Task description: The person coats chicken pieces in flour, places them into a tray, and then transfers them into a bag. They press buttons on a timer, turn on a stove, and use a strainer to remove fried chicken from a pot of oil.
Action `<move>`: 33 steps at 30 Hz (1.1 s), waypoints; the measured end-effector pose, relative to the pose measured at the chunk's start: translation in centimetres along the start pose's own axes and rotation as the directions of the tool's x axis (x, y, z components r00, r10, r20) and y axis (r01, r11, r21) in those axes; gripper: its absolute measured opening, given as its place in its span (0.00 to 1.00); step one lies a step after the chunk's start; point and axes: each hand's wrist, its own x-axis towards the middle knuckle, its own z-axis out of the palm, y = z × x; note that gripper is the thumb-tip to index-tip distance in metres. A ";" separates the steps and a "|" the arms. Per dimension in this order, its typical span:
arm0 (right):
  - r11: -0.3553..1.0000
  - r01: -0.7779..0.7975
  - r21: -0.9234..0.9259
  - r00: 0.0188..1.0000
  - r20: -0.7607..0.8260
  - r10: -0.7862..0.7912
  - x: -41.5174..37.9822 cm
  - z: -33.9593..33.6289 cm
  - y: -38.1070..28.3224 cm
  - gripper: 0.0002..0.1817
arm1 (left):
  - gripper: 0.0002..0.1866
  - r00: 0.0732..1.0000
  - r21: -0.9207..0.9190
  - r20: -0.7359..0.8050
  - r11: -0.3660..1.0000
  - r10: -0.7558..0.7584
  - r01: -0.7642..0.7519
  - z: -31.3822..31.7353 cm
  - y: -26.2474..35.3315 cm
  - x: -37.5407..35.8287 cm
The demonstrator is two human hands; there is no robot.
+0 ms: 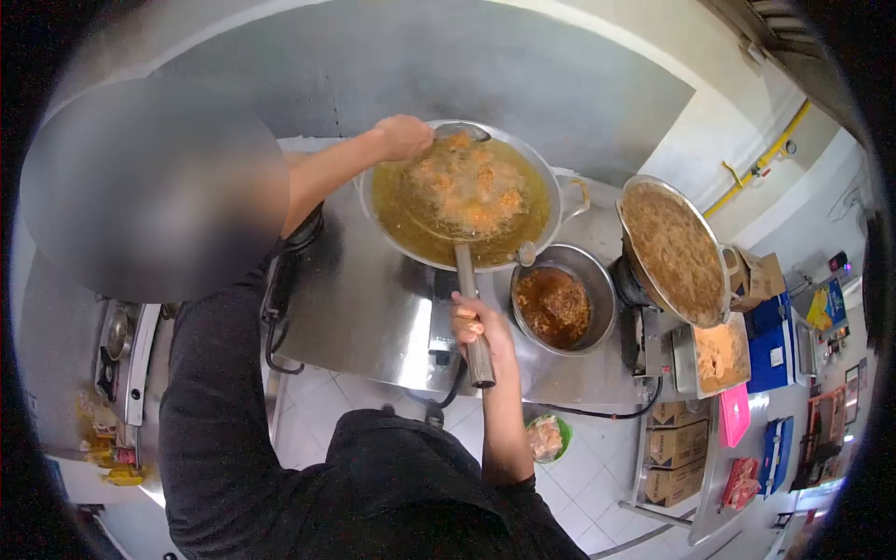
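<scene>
A wide wok (557, 199) of bubbling yellow oil stands in front of me, with orange-brown fried pieces (481, 191) floating in foam at its middle. My left hand (407, 137) is closed at the far left rim, beside the bowl of a metal ladle (464, 131) that reaches over the oil. Fingers of my right hand (481, 325) wrap round the thick metal handle (467, 266) of a cooking tool, which slopes across the near rim; its head is hidden in the oil. Right of that handle sits a steel pot (602, 280) with dark reddish sauce and chunks.
A second large pan (677, 247) of brown, foamy contents stands at the right. Beyond it are a metal tray (717, 359) of pale orange food and a blue cooler (770, 350). A green basin (563, 437) lies on the tiled floor. A blurred patch covers the upper left.
</scene>
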 end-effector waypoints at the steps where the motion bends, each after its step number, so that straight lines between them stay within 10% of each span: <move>1: 1.000 0.004 -0.016 1.000 -0.008 -0.004 -0.1 -0.5 0.6 0.09 | 0.09 1.000 0.023 -0.007 0.999 0.026 -0.026 -0.5 0.1 -1.1; 15: 0.995 0.022 -0.093 0.998 -0.057 -0.027 -3.7 0.2 0.2 0.16 | 0.13 0.928 -0.347 -0.230 0.915 -0.293 0.203 -1.0 -1.4 -12.8; 33: 0.983 0.123 -0.138 0.992 -0.012 -0.125 -11.5 3.2 1.0 0.21 | 0.13 0.753 -0.882 -0.007 0.359 -0.658 0.306 1.6 6.4 -19.4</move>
